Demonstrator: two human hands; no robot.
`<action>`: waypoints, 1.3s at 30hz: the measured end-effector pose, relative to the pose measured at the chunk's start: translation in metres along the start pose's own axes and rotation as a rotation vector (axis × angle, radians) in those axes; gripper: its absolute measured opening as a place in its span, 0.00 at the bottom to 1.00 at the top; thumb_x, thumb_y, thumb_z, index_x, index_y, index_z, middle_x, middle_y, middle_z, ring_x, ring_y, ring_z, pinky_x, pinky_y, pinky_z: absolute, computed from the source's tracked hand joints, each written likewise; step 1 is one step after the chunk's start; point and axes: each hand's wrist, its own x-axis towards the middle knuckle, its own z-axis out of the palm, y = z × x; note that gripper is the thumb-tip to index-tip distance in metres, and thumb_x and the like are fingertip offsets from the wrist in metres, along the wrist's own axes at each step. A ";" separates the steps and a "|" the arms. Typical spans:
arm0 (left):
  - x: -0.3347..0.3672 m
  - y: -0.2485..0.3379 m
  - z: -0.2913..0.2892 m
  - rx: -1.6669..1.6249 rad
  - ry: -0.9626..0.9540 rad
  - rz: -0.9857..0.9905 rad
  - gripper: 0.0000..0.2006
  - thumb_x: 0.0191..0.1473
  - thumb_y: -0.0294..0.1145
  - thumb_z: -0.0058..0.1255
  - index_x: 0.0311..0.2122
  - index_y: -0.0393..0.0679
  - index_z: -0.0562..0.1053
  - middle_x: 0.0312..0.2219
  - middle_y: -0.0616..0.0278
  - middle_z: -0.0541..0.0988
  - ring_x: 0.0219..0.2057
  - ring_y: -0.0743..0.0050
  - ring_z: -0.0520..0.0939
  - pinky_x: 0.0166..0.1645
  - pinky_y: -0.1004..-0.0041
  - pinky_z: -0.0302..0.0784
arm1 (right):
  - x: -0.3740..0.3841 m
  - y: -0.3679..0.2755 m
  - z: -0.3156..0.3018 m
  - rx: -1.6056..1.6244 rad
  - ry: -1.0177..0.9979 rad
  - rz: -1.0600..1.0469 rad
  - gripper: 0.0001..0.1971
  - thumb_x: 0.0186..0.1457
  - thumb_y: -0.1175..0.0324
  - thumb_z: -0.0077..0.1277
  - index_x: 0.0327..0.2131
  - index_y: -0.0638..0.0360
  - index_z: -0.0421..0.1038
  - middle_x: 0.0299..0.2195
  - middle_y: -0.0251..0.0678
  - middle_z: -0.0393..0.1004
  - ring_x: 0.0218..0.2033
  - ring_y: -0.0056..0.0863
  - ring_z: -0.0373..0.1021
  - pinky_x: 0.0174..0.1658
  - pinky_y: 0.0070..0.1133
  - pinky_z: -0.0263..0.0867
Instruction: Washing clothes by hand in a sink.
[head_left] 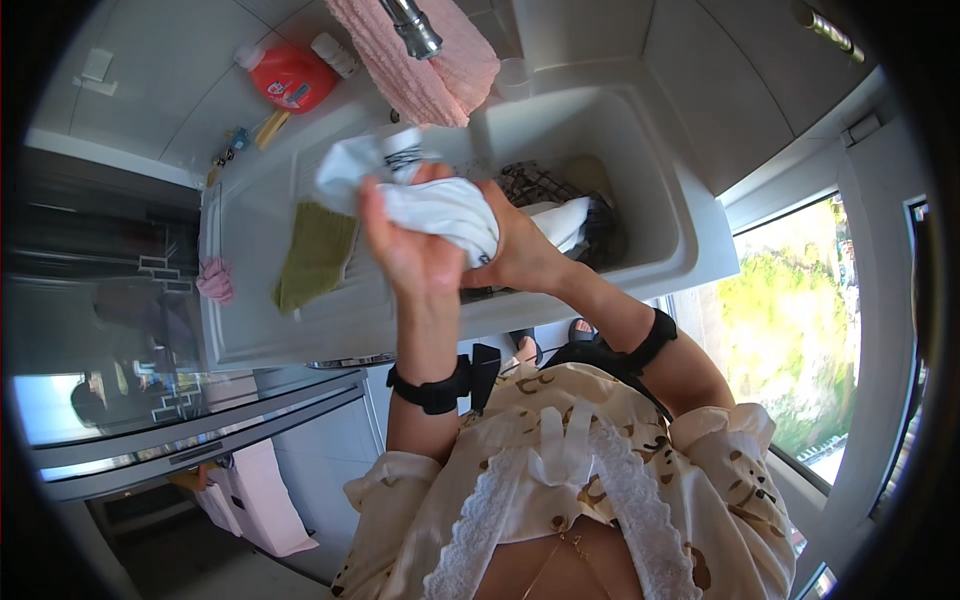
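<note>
Head view: left hand (405,245) and right hand (520,255) clutch white cloth (440,210); red jug (290,77) behind sink (660,180).

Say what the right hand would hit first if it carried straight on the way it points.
The right hand points left across the white cloth both hands grip; it would meet the left hand first. Depth is unclear, but they look nearly touching.

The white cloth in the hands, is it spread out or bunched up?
Bunched up: the white cloth is wadded between the left hand and right hand.
</note>
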 end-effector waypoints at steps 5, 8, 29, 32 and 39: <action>0.004 0.031 -0.049 0.290 0.384 0.180 0.13 0.44 0.39 0.46 0.32 0.42 0.65 0.23 0.63 0.67 0.28 0.70 0.70 0.35 0.66 0.69 | 0.004 0.012 -0.007 0.021 0.014 0.149 0.20 0.31 0.75 0.50 0.35 0.61 0.62 0.27 0.46 0.67 0.31 0.41 0.66 0.34 0.25 0.62; 0.005 -0.012 -0.072 0.233 0.539 -0.037 0.07 0.43 0.33 0.45 0.30 0.45 0.67 0.26 0.64 0.71 0.29 0.71 0.73 0.33 0.69 0.71 | 0.011 0.009 -0.006 0.254 0.254 0.204 0.20 0.34 0.76 0.44 0.37 0.60 0.59 0.30 0.47 0.66 0.32 0.40 0.65 0.35 0.25 0.61; -0.013 -0.059 -0.077 0.142 0.329 -0.257 0.18 0.54 0.37 0.31 0.50 0.46 0.55 0.46 0.61 0.62 0.46 0.70 0.65 0.51 0.67 0.59 | 0.048 0.043 0.011 -0.547 0.416 0.367 0.10 0.41 0.61 0.45 0.25 0.57 0.65 0.22 0.45 0.68 0.25 0.45 0.65 0.29 0.32 0.61; -0.007 -0.054 -0.078 0.174 0.300 -0.262 0.19 0.55 0.41 0.28 0.50 0.45 0.55 0.46 0.60 0.61 0.47 0.68 0.64 0.48 0.67 0.63 | 0.039 0.038 0.021 -0.516 0.471 0.223 0.15 0.40 0.61 0.48 0.34 0.54 0.63 0.32 0.44 0.62 0.33 0.45 0.62 0.33 0.32 0.61; 0.011 -0.038 -0.096 0.068 0.442 -0.231 0.18 0.55 0.42 0.26 0.46 0.44 0.58 0.41 0.57 0.66 0.44 0.64 0.67 0.48 0.65 0.64 | 0.024 0.055 0.017 -0.360 0.102 0.113 0.19 0.39 0.65 0.52 0.37 0.56 0.63 0.31 0.46 0.65 0.31 0.42 0.65 0.35 0.28 0.61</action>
